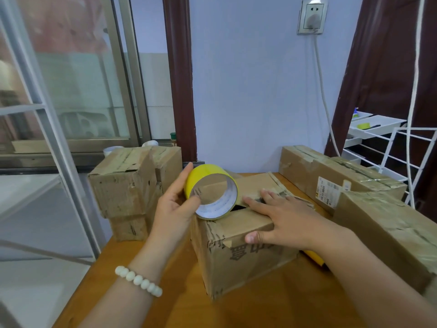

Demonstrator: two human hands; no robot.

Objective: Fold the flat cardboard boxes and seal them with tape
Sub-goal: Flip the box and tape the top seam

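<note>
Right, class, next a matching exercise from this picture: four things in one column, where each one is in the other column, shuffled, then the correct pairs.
1 tape roll
2 bead bracelet
3 right hand
4 wall socket

A round the left wrist
B flat on top of the middle box
C high on the wall
D gripped by the left hand

Pairs: 1-D, 2-A, 3-B, 4-C

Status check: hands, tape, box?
Left hand grips yellow tape roll above box. Right hand flat, pressing top flaps down. Flap seam gapped, not yet taped. Box stack left, long boxes right, off the seam.
</note>
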